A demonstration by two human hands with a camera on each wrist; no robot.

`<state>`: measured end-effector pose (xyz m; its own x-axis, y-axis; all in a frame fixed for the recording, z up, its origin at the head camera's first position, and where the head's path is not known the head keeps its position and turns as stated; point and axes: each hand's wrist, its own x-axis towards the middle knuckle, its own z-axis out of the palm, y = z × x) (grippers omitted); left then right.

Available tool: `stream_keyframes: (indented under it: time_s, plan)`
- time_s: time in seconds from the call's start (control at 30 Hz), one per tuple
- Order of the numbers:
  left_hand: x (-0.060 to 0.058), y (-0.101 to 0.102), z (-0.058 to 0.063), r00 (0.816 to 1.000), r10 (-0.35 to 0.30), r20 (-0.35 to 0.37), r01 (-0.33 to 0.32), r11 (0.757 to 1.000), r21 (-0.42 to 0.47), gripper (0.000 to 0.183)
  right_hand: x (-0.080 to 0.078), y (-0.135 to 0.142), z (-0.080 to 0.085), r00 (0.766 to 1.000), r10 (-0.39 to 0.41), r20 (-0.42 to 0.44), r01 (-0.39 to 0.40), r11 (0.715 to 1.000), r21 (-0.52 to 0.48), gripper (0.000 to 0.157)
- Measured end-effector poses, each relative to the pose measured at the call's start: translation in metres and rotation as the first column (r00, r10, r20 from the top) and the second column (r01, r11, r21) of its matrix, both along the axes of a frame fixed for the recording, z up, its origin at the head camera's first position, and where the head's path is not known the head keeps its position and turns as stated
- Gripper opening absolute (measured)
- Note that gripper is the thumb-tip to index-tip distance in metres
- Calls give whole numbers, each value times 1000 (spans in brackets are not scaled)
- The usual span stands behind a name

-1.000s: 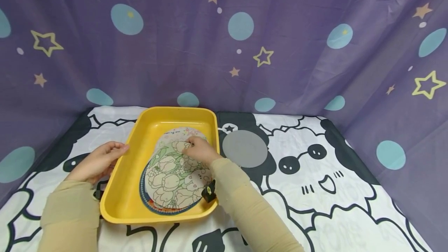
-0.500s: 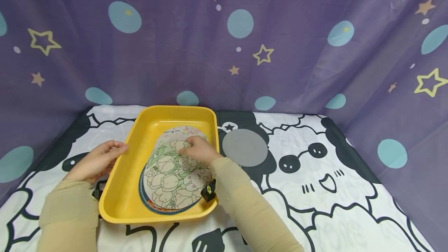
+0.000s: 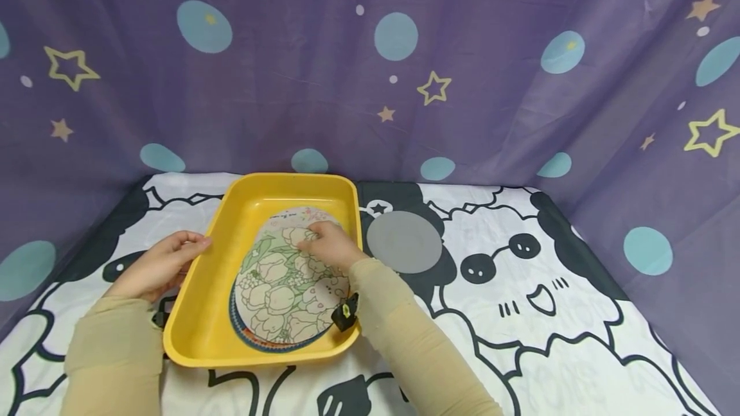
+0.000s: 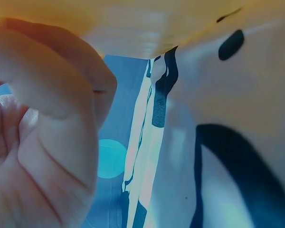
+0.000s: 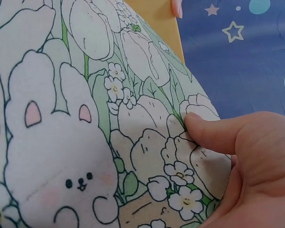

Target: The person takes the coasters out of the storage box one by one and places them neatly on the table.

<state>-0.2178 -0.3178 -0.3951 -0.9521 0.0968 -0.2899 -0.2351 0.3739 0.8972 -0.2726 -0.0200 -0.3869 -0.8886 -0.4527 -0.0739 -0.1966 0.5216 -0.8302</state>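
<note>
In the head view, my right hand [image 3: 329,246] pinches the edge of a round mat [image 3: 277,294] printed with white tulips, green leaves and a bunny. The thumb lies on its printed face in the right wrist view, with the other fingers behind it. Beneath it in the yellow tray [image 3: 216,300] are a blue-rimmed round mat [image 3: 250,338] and a pale one with pink flowers [image 3: 315,212], both mostly covered. My left hand [image 3: 162,265] grips the tray's left rim between thumb and curled fingers; the left wrist view shows the hand close against the tray's outer side.
A plain grey disc [image 3: 405,242] lies just right of the tray. The table is covered by a black and white cartoon-sheep cloth [image 3: 555,364]. Behind it hangs a purple curtain [image 3: 324,82] with stars and blue dots.
The head view has shifted very slightly. Both hands, the tray and the mats stay in nearly the same places, and both holds are unchanged.
</note>
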Motion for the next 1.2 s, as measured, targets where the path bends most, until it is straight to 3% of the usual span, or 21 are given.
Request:
stream_keyframes:
  time_s: [0.43, 0.67, 0.9, 1.1, 1.2]
  plan:
    - [1, -1, 2, 1000, 0, -5, 0, 1000, 1, 57, -1, -2, 0, 998, -32, 61, 39, 993, -108, 14]
    - [0, 0, 0, 999, -14, -29, 14, 1000, 19, 55, -1, -2, 0, 988, -33, 151, 58, 985, -164, 14]
    - [-1, 0, -1, 1000, -5, -15, 5, 1000, 17, 56, -1, 0, -1, 983, 8, 186, 17, 991, -134, 14]
    - [0, 0, 0, 1000, 6, 0, -6, 1000, 11, 58, 0, 1, 1, 980, 30, 197, -17, 998, -67, 41]
    - [0, 1, 0, 1000, 9, 3, -9, 1000, 6, 59, 0, 2, 2, 975, 51, 215, -38, 997, -64, 46]
